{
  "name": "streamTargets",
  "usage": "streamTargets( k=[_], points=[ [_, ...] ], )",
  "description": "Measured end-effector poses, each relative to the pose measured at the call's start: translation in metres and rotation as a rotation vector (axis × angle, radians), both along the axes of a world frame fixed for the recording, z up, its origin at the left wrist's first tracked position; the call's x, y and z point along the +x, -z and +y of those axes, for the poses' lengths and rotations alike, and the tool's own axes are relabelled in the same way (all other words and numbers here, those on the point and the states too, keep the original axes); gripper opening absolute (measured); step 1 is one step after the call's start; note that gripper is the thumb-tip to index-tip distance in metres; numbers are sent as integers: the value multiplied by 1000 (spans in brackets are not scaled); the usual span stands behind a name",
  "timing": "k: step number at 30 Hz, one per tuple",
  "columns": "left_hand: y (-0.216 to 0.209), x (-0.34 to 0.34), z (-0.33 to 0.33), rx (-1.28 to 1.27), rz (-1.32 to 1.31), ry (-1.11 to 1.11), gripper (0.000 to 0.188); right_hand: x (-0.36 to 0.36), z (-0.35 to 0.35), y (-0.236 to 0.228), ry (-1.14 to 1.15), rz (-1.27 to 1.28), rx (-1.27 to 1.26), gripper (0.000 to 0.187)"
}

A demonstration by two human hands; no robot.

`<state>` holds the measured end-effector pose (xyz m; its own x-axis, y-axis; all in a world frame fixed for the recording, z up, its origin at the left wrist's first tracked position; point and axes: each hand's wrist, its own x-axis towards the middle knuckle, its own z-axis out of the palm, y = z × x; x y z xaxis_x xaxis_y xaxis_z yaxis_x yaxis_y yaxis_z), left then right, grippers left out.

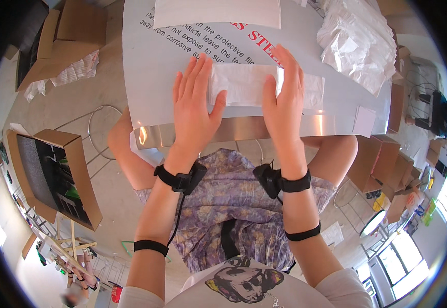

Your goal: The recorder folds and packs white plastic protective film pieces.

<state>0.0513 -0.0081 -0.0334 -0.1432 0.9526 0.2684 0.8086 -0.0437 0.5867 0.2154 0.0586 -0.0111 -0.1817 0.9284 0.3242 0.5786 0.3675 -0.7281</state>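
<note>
A folded white plastic packet [241,84], thin and soft-looking, lies flat on the table between my hands. My left hand [197,97] rests at its left edge, fingers stretched out and thumb spread toward it. On the other side my right hand [286,95] stands more edge-on over the white material, with its fingers extended and thumb apart. A further stretch of white film [313,92] shows to the right of that hand; whether it belongs to the same packet is hidden by the hand.
The metal-edged table [157,97] has printed protective film. A white sheet [218,11] lies at its far side, a stack of white plastic bags [356,43] at far right, a pale card [364,121] near the right corner. Cardboard boxes [82,177] stand around on the floor.
</note>
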Motion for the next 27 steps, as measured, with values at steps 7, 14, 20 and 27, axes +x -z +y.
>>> streamTargets(
  k=[7, 14, 20, 27],
  points=[
    [-9, -11, 3, -124, -114, 165, 98, 30, 21, 4, -98, -215, -51, 60],
    [-10, -17, 7, -121, -75, 205, 99, 34, 14, -3, -177, -226, -128, 60],
    [-10, -22, 10, -122, -47, 210, 86, 27, 7, -4, -85, -105, -132, 53],
    [-8, -25, 7, -122, 12, 196, 58, -10, -7, 4, -38, 1165, -597, 47]
  ],
)
